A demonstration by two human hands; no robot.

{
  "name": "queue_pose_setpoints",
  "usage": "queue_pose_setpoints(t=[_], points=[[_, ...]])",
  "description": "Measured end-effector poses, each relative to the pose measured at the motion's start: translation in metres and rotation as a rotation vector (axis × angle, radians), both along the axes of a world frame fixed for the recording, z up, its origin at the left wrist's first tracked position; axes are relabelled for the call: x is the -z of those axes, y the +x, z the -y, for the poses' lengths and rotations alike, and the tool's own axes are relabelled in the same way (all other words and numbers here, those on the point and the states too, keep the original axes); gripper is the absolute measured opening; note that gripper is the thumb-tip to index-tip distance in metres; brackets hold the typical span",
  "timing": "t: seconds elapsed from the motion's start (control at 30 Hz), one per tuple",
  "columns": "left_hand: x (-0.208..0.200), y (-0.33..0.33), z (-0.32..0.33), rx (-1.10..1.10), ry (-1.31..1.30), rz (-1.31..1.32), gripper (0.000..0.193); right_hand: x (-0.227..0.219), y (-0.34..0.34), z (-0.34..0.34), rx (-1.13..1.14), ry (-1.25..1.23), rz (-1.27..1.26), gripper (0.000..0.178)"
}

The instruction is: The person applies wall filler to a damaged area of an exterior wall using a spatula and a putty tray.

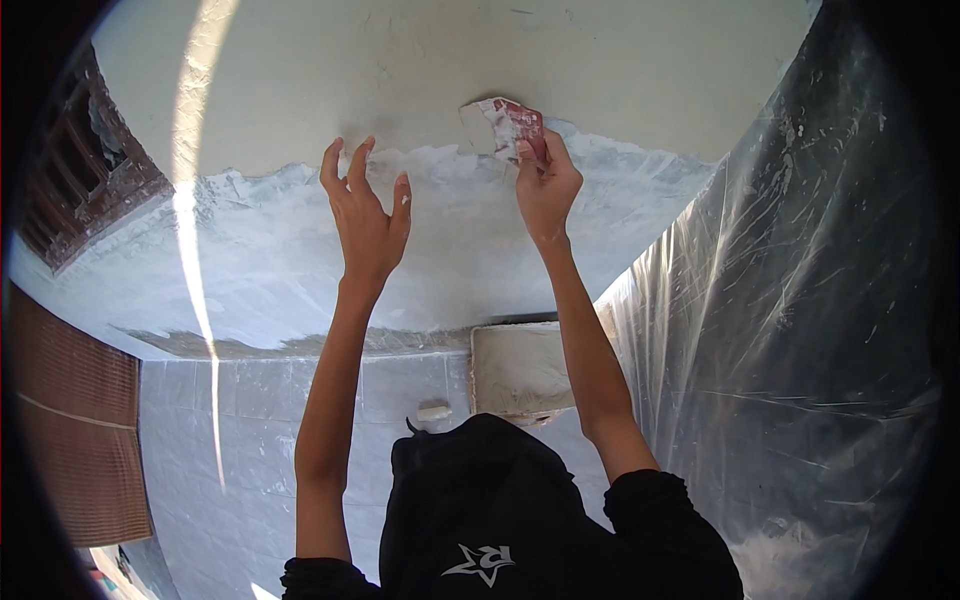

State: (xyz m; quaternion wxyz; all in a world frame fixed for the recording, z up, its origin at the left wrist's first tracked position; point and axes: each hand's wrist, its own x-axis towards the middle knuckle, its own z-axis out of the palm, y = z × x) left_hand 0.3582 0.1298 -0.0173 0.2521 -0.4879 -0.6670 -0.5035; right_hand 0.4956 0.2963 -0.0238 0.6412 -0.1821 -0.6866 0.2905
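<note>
In front of me is a wall [300,250], greenish-beige in its upper part and coated with whitish plaster below a ragged line. My right hand [548,195] grips a flat red scraper [518,128] smeared with white plaster, its far edge close to or against the wall at that ragged line. To the left, my left hand [368,222] is raised with the fingers apart and nothing in it. A white fleck shows on one of its fingers. Whether those fingertips touch the wall cannot be told.
A brown window grille [75,170] is at the far left, above a brown slatted screen [75,420]. Clear plastic sheeting [790,330] hangs along the right. Below stand a pale slab-like block [520,368] and a small white piece [434,411] on the grey tiled floor [270,420].
</note>
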Motion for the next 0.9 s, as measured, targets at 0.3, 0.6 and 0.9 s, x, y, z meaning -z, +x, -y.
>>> queue_pose_setpoints(t=[0.3,0.6,0.9], points=[[0.001,0.001,-0.001,0.016,0.01,-0.02,0.056,-0.003,0.004,-0.001,-0.127,-0.013,-0.093,0.019],[0.002,-0.003,0.003,-0.013,0.087,-0.04,0.05,0.001,0.016,-0.015,-0.172,-0.083,-0.224,0.018],[0.005,0.0,0.009,0.017,0.02,0.005,0.055,0.0,0.048,-0.034,-0.299,-0.273,-0.31,0.016]])
